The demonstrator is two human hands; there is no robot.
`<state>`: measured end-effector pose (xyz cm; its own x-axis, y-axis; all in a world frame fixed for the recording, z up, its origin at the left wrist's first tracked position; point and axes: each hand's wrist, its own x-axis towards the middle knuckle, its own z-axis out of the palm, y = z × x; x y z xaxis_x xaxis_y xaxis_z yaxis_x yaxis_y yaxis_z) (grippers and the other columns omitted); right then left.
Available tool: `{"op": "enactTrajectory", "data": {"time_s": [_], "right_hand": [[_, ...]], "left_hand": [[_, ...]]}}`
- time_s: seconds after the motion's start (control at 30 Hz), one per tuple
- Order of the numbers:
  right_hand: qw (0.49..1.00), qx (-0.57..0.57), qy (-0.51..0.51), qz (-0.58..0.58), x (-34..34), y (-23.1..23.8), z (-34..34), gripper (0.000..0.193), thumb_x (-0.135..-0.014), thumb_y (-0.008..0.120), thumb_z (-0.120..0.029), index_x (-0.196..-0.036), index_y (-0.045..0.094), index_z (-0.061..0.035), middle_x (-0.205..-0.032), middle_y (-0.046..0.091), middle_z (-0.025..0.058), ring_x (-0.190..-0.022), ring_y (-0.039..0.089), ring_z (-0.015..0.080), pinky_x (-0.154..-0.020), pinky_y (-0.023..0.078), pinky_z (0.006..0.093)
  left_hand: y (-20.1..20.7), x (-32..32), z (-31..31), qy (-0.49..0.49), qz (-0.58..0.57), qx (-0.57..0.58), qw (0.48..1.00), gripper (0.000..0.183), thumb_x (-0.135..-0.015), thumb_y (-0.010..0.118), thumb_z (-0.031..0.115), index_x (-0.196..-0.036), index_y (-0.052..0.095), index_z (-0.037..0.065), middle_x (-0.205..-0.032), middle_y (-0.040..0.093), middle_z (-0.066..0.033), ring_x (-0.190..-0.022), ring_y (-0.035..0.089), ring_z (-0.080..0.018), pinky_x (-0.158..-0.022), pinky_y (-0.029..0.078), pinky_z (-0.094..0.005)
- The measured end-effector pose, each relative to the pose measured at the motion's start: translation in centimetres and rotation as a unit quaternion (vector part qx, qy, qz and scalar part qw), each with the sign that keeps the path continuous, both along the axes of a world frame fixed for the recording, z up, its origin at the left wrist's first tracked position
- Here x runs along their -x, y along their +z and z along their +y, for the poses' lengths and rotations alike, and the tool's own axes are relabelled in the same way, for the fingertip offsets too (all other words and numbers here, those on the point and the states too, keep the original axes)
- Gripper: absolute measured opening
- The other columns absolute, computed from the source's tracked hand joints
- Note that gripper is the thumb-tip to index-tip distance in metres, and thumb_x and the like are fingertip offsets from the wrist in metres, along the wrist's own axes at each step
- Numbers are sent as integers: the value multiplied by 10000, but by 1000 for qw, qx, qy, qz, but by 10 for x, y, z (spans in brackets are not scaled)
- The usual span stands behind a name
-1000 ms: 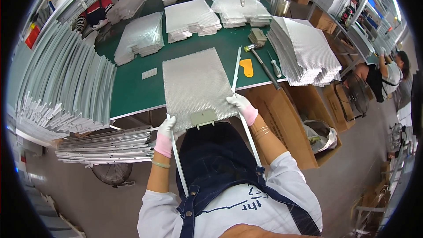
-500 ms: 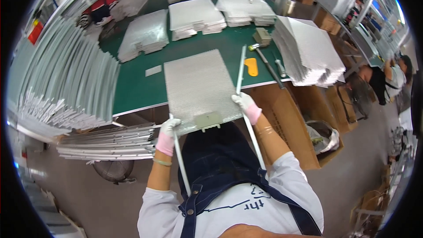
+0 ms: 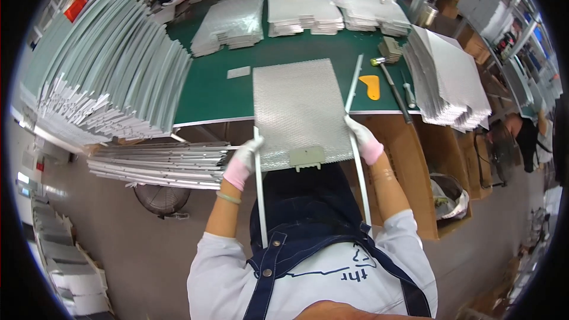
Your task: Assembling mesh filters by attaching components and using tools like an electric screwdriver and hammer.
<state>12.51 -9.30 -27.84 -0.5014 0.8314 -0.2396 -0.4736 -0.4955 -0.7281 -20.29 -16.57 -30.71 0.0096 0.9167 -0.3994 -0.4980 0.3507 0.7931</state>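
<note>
One silver mesh sheet [image 3: 299, 104] is shown with its far part over the green counter [image 3: 216, 95] and its near part beyond the edge; its centre is taken as the dial's centre, the far side as twelve. At eight o'clock, the gloved left hand [image 3: 248, 155] is closed round a left-hand strip [image 3: 261, 201], close to its upper end; at four, the gloved right hand [image 3: 363, 137] is closed round a right-hand strip [image 3: 354, 86], partway along. Whether the sheet's margins are also pinched cannot be told. At six, a grey-green toothed plate [image 3: 307, 156] is seen at the near margin. The sheet is judged light and fairly stiff, yet easily creased at its corners; its textured face should slip little against gloves, and it is best held by both side edges, with its middle unpressed. The strips are judged light, smooth and liable to bend, so that a hold nearer mid-length would be steadier. At two, a yellow scraper [image 3: 372, 87] is placed apart from the sheet.
</note>
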Motion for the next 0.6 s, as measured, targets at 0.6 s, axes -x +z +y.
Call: {"op": "enactTrajectory", "data": {"time_s": [0.6], "right_hand": [[994,-60,15,-89,-12,5,-67,448,-880,571,-185,-1250,471,47,-1150,575,89,-1024,553,156,-918,430,287]], "left_hand": [[41,-25,-49,-78,105,-9,991,281,-882,591,184,-1056,595,-36,-955,619,-36,-851,579,-96,-774,460,-239]]}}
